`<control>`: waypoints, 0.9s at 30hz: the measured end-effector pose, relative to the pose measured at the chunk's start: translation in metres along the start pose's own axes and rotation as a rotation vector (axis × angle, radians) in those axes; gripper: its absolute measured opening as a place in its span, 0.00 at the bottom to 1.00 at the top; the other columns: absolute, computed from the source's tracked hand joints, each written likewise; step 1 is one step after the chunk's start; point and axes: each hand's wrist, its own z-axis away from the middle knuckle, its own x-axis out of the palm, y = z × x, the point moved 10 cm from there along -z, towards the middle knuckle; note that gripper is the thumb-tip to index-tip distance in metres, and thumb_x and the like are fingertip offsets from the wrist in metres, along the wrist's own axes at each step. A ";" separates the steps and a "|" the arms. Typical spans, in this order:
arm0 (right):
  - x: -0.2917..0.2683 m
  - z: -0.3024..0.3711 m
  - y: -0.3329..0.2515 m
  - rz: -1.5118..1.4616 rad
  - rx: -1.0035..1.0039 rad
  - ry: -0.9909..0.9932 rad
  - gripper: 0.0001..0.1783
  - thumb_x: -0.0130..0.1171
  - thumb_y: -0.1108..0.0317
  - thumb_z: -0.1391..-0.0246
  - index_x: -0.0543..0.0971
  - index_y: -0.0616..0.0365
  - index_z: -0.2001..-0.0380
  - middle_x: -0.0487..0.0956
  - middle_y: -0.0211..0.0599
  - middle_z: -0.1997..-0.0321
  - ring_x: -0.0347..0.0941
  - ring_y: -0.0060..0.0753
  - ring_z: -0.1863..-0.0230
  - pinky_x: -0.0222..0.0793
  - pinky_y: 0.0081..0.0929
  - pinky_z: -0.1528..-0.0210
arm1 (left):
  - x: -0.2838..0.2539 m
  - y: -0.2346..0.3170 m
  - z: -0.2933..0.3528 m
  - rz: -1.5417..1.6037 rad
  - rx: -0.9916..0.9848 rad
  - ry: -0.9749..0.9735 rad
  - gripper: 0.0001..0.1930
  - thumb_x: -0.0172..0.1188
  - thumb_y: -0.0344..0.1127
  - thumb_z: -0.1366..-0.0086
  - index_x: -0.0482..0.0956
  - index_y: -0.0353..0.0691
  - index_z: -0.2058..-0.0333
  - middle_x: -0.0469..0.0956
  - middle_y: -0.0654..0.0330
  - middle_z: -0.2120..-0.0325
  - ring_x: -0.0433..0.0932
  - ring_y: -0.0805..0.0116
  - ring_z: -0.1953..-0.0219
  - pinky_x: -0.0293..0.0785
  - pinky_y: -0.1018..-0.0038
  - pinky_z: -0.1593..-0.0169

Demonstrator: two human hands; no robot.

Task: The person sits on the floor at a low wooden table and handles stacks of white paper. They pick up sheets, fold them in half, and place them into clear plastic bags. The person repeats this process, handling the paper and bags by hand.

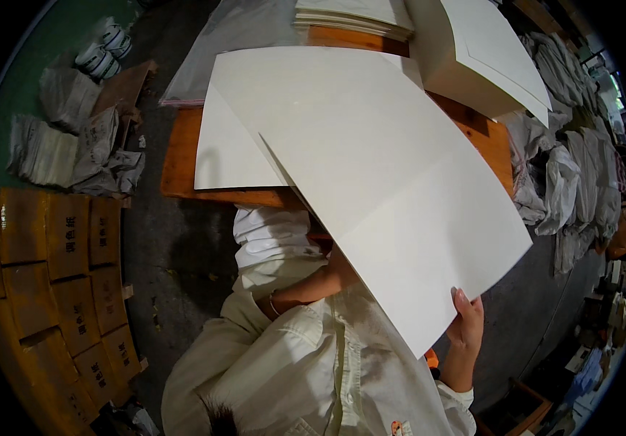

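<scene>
A large white paper sheet (pixel 371 167) slants from the table toward my lap. It covers much of the table and part of my body. My right hand (pixel 465 320) pinches its near right corner, thumb on top and fingers underneath. From the left, my left forearm (pixel 313 287) reaches under the same sheet; that hand and its fingers are hidden, so I cannot see what they hold. Another white sheet (pixel 233 152) lies flat on the orange-brown wooden table (pixel 179 156), partly beneath the large one.
At the table's far right stands a tall stack of white sheets (pixel 487 51); a lower stack (pixel 356 18) lies at the back. Clear plastic film (pixel 211 54) hangs over the far left edge. Brown cartons (pixel 66 291) are piled left, bundled plastic bags (pixel 560 182) right.
</scene>
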 end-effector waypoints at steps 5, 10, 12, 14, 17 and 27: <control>0.015 -0.026 0.024 -0.029 0.116 -0.024 0.25 0.56 0.66 0.41 0.65 0.66 0.44 0.78 0.43 0.54 0.78 0.33 0.55 0.78 0.31 0.55 | -0.011 0.008 0.006 0.183 -0.002 0.016 0.22 0.59 0.44 0.38 0.73 0.40 0.49 0.77 0.58 0.54 0.76 0.61 0.52 0.72 0.65 0.50; 0.022 -0.028 0.024 0.071 0.305 -0.269 0.19 0.50 0.65 0.37 0.68 0.71 0.50 0.80 0.53 0.61 0.82 0.43 0.64 0.83 0.37 0.65 | -0.020 0.001 0.011 0.317 -0.093 0.015 0.22 0.59 0.42 0.39 0.72 0.38 0.48 0.77 0.56 0.55 0.77 0.61 0.54 0.73 0.64 0.52; 0.013 -0.027 0.027 0.157 0.315 -0.234 0.16 0.48 0.68 0.36 0.69 0.72 0.52 0.80 0.55 0.61 0.82 0.44 0.66 0.83 0.35 0.66 | -0.016 -0.003 0.015 0.304 -0.051 0.060 0.21 0.59 0.39 0.38 0.71 0.38 0.48 0.77 0.57 0.55 0.77 0.62 0.55 0.74 0.65 0.52; 0.027 -0.031 0.022 0.157 0.299 -0.183 0.14 0.47 0.70 0.36 0.70 0.73 0.54 0.81 0.55 0.65 0.82 0.41 0.70 0.83 0.32 0.68 | -0.001 -0.024 0.019 0.625 -0.186 0.069 0.18 0.55 0.38 0.35 0.71 0.36 0.49 0.77 0.56 0.56 0.77 0.63 0.56 0.74 0.67 0.52; 0.056 -0.046 0.016 0.146 0.268 -0.198 0.14 0.47 0.71 0.36 0.70 0.74 0.55 0.80 0.55 0.63 0.82 0.42 0.68 0.83 0.30 0.67 | 0.005 -0.018 0.023 0.799 -0.205 0.016 0.15 0.50 0.37 0.32 0.71 0.34 0.51 0.77 0.54 0.57 0.78 0.63 0.56 0.74 0.67 0.52; 0.145 -0.093 0.023 0.048 0.427 -0.280 0.08 0.49 0.70 0.36 0.68 0.66 0.65 0.78 0.49 0.61 0.80 0.44 0.56 0.81 0.27 0.56 | -0.020 0.039 0.030 0.834 -0.127 -0.067 0.15 0.38 0.35 0.26 0.70 0.31 0.65 0.78 0.52 0.66 0.78 0.70 0.64 0.75 0.74 0.57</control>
